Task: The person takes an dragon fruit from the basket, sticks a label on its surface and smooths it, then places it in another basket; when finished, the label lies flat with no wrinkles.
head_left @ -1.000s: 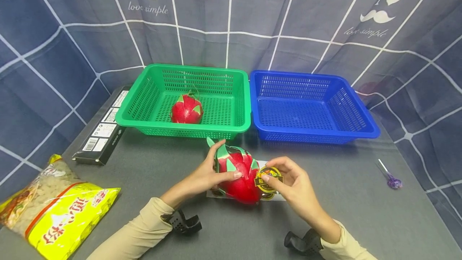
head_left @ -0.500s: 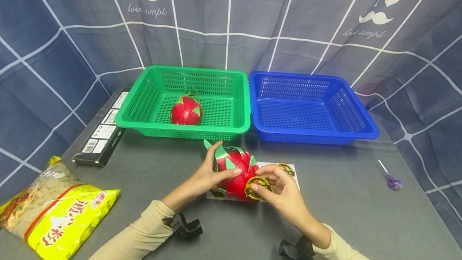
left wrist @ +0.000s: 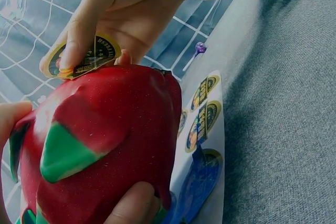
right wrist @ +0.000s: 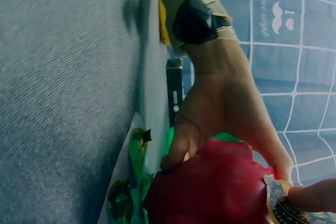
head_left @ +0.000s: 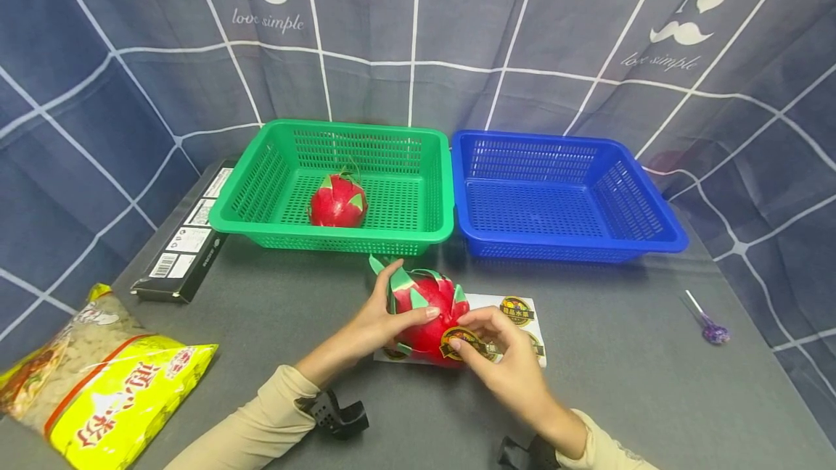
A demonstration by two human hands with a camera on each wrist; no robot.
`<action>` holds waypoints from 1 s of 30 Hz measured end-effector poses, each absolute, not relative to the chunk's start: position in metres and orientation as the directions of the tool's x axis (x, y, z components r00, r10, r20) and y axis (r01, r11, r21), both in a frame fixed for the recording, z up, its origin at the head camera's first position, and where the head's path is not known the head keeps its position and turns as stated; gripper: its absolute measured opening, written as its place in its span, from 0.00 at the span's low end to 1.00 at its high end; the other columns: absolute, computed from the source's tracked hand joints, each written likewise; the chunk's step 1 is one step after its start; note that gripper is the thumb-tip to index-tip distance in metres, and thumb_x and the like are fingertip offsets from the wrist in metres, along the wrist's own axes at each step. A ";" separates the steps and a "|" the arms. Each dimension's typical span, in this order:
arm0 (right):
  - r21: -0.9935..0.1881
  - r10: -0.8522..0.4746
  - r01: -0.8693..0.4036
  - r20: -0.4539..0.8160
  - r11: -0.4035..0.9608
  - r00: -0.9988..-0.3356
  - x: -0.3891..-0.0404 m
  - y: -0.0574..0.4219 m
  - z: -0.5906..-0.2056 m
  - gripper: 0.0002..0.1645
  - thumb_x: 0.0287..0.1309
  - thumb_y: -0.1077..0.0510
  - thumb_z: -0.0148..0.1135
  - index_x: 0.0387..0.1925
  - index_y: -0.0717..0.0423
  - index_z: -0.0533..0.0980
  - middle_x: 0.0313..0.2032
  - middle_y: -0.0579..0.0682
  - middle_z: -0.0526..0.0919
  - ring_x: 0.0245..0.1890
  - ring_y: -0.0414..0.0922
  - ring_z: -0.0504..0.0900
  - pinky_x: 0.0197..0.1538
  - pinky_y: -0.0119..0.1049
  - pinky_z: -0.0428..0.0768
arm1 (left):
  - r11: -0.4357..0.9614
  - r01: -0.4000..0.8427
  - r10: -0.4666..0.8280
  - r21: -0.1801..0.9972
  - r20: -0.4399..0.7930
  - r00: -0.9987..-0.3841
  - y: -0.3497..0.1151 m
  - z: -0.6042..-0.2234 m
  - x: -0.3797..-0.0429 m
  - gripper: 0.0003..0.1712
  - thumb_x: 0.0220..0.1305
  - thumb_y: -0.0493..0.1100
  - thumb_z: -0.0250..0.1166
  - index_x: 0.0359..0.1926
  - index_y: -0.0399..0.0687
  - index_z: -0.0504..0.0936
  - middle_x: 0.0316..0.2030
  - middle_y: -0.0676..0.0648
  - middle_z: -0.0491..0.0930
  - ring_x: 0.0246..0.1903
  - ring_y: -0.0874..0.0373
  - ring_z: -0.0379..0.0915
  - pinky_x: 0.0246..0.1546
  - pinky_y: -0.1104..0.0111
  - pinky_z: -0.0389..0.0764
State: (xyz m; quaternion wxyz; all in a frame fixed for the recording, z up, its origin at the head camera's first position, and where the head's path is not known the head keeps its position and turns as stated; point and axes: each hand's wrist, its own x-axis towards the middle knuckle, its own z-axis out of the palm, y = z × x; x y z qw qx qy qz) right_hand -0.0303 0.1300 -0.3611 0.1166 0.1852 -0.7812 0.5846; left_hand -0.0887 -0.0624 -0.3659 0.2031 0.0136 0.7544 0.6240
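Note:
A red dragon fruit with green scales [head_left: 427, 299] is held by my left hand [head_left: 375, 321], thumb on its top and fingers round its left side. With thumb and forefinger my right hand [head_left: 506, 354] pinches a round black-and-gold sticker [head_left: 455, 344] at the fruit's right side. In the left wrist view the sticker [left wrist: 97, 59] lies against the fruit's skin; one edge stands off it. Beneath the fruit, a white sticker sheet [head_left: 532, 325] with more such labels lies on the table, partly covered by fruit and hand.
A second dragon fruit [head_left: 337, 201] sits in the green basket [head_left: 333, 238] at the back. Right of it stands a blue basket [head_left: 568, 246]. At the left are a black box [head_left: 189, 238] and a yellow food bag [head_left: 124, 390]. A purple lollipop [head_left: 713, 331] lies far right.
My right hand has moved left with the sticker, bringing it from beside the dragon fruit onto its right side. More of the sticker sheet shows. The left hand keeps its hold.

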 end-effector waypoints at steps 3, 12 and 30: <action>-0.809 -0.162 -0.501 0.475 0.307 -0.865 -0.030 0.129 -0.364 0.16 0.43 0.67 0.68 0.37 0.57 0.75 0.33 0.50 0.80 0.33 0.34 0.79 0.40 0.24 0.76 | 0.236 -0.220 0.268 0.947 -0.281 -0.922 -0.062 -0.367 -0.089 0.54 0.45 0.57 0.69 0.67 0.62 0.45 0.60 0.38 0.58 0.56 0.42 0.61 0.39 0.56 0.80; -0.653 -0.197 -0.643 0.624 0.400 -0.756 -0.034 0.129 -0.368 0.25 0.36 0.68 0.71 0.42 0.59 0.74 0.37 0.51 0.79 0.40 0.38 0.77 0.48 0.20 0.72 | 0.219 -0.223 0.270 0.950 -0.279 -0.922 -0.061 -0.370 -0.089 0.54 0.44 0.57 0.69 0.67 0.61 0.45 0.60 0.38 0.58 0.57 0.41 0.60 0.37 0.56 0.81; -0.984 -0.120 -0.167 0.159 0.064 -0.980 -0.039 0.129 -0.375 0.49 0.42 0.68 0.67 0.63 0.57 0.50 0.62 0.55 0.59 0.59 0.34 0.63 0.54 0.22 0.69 | 0.119 -0.304 0.290 0.945 -0.326 -0.900 -0.055 -0.367 -0.083 0.50 0.50 0.58 0.63 0.67 0.63 0.42 0.58 0.36 0.61 0.41 0.49 0.76 0.30 0.57 0.82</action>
